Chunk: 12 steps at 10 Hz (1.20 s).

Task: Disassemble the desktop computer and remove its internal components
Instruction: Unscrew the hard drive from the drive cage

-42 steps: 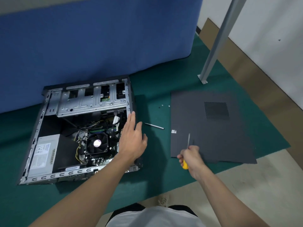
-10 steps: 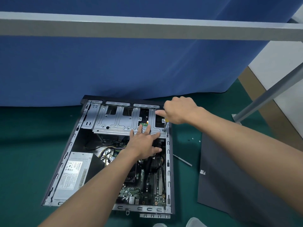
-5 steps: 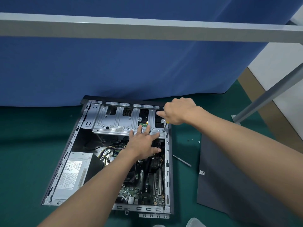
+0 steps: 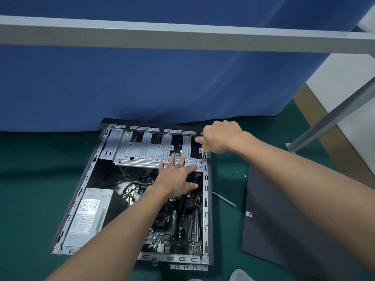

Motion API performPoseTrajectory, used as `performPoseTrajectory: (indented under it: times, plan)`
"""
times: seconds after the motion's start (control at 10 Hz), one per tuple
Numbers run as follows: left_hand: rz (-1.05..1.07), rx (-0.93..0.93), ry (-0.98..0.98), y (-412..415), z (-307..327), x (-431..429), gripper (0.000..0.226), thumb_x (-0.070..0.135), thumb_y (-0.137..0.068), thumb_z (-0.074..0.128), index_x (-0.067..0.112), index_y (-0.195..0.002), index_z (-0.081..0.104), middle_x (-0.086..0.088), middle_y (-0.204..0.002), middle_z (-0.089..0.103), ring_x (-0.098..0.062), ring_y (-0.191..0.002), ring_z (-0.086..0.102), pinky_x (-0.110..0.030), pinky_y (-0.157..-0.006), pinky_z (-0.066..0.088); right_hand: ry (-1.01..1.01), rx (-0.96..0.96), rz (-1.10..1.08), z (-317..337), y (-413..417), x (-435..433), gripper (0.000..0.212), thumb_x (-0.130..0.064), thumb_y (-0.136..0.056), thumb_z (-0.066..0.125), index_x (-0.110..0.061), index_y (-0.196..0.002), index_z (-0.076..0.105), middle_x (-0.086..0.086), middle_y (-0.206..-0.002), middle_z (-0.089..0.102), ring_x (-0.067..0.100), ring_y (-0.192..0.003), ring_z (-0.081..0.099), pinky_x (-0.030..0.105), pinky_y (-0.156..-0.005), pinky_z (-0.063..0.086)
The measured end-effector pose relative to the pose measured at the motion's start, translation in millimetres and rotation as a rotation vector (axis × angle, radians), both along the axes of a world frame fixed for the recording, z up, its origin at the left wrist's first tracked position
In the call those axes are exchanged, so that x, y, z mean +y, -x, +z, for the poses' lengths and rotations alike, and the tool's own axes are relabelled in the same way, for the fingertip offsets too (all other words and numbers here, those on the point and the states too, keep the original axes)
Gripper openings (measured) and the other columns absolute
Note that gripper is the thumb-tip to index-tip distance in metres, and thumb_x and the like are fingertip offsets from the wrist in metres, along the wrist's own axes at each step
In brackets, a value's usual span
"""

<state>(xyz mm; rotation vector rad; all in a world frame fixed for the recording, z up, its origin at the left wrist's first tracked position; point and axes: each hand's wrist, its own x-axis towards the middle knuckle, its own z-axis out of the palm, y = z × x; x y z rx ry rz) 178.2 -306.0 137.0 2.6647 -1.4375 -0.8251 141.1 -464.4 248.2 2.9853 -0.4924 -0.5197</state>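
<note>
An open desktop computer case [image 4: 207, 199] lies flat on the green mat. A silver drive cage [image 4: 146, 151] spans its far end; the power supply [image 4: 89, 218] sits at the left and the motherboard [image 4: 182, 226] at the right. My left hand [image 4: 176, 175] lies flat with spread fingers on the cage's near edge. My right hand [image 4: 219, 136] grips a yellow-handled screwdriver [image 4: 204, 156], whose tip stands on a screw at the cage's right corner.
The removed dark side panel [image 4: 284, 226] lies on the mat to the right. A silver tool [image 4: 224, 199] and small loose screws [image 4: 236, 173] lie between case and panel. A grey metal bar [image 4: 182, 37] crosses overhead; a blue curtain [image 4: 142, 84] hangs behind.
Since 4.2 s ago I leaned over the case; my right hand brought the screwdriver from the panel to the cage corner. Over the last second both hands stay nearly still.
</note>
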Motion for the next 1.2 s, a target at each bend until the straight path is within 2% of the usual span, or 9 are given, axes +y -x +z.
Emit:
performPoseTrajectory:
  times: [0.2,0.3,0.4,0.6,0.7,0.8,0.9,1.0,1.2]
  plan:
    - [-0.001,-0.001,0.001,-0.3,-0.7,0.2,0.071,0.061,-0.091,0.048,0.041,-0.151,0.016,-0.009,-0.162,-0.004,-0.037,-0.147,-0.008,-0.062,-0.114,0.0,-0.208,0.021,0.049,5.9,-2.8,-4.4,0.013,-0.016,-0.084,0.054,-0.028,-0.079,0.05,-0.004,-0.09,0.054,0.025,-0.089,0.053,0.032,-0.063,0.036]
    - [0.004,0.008,0.005,-0.2,-0.7,-0.2,0.071,0.061,-0.092,0.048,0.041,-0.151,0.016,-0.008,-0.162,-0.005,-0.036,-0.147,-0.009,-0.061,-0.114,-0.001,-0.129,0.065,0.046,1.8,-2.4,-5.0,0.021,-0.044,-0.091,0.053,-0.025,-0.084,0.05,-0.002,-0.088,0.051,0.025,-0.083,0.05,0.033,-0.067,0.036]
    - [0.009,0.007,0.009,0.2,-0.6,0.4,0.071,0.061,-0.092,0.048,0.041,-0.151,0.016,-0.008,-0.162,-0.005,-0.036,-0.147,-0.01,-0.061,-0.114,-0.001,0.016,0.033,0.047,-1.3,-2.0,-4.0,0.047,-0.06,-0.094,0.035,-0.022,-0.067,0.04,0.001,-0.075,0.042,0.027,-0.075,0.046,0.035,-0.068,0.036]
    - [0.009,0.008,0.012,0.3,-0.5,0.6,0.071,0.061,-0.092,0.048,0.041,-0.151,0.016,-0.008,-0.162,-0.005,-0.035,-0.147,-0.01,-0.061,-0.115,-0.002,-0.151,0.034,0.105,4.6,-4.6,-5.7,0.017,-0.028,-0.086,0.059,-0.029,-0.074,0.048,-0.003,-0.089,0.055,0.025,-0.086,0.053,0.031,-0.062,0.033]
    - [0.008,0.007,0.013,0.3,-0.7,0.5,0.071,0.061,-0.091,0.048,0.041,-0.151,0.016,-0.008,-0.162,-0.005,-0.035,-0.147,-0.01,-0.061,-0.115,-0.001,-0.087,0.046,0.074,2.3,-4.3,-4.7,0.033,-0.056,-0.091,0.048,-0.025,-0.078,0.047,-0.001,-0.084,0.05,0.025,-0.081,0.049,0.034,-0.069,0.035]
    - [0.008,0.004,0.01,0.6,-1.0,1.0,0.071,0.061,-0.091,0.048,0.041,-0.151,0.016,-0.008,-0.162,-0.005,-0.035,-0.148,-0.01,-0.061,-0.115,-0.002,0.022,0.006,0.055,-0.2,-3.1,-4.4,0.049,-0.058,-0.096,0.032,-0.017,-0.07,0.041,0.004,-0.084,0.051,0.029,-0.078,0.047,0.035,-0.07,0.035]
    - [0.01,0.01,0.017,0.3,-0.9,1.1,0.071,0.06,-0.091,0.048,0.041,-0.151,0.016,-0.007,-0.162,-0.005,-0.035,-0.148,-0.009,-0.061,-0.115,-0.002,-0.046,0.019,0.107,1.3,-4.6,-6.4,0.024,-0.038,-0.094,0.05,-0.018,-0.081,0.046,0.006,-0.1,0.058,0.028,-0.081,0.049,0.034,-0.069,0.036]
    - [0.01,0.01,0.018,0.2,-0.3,0.8,0.071,0.06,-0.091,0.049,0.041,-0.151,0.017,-0.007,-0.163,-0.005,-0.035,-0.148,-0.009,-0.061,-0.115,-0.002,-0.168,0.059,0.085,4.8,-7.2,-9.7,0.014,-0.026,-0.085,0.058,-0.028,-0.074,0.049,-0.001,-0.097,0.06,0.025,-0.088,0.055,0.032,-0.064,0.038]
    - [0.008,0.006,0.02,0.5,-0.9,1.4,0.07,0.06,-0.092,0.048,0.041,-0.151,0.017,-0.007,-0.162,-0.005,-0.036,-0.147,-0.009,-0.061,-0.114,-0.001,0.037,0.015,0.047,-1.6,-6.7,-7.2,0.052,-0.06,-0.095,0.031,-0.017,-0.069,0.042,-0.001,-0.075,0.042,0.027,-0.075,0.044,0.036,-0.069,0.034]
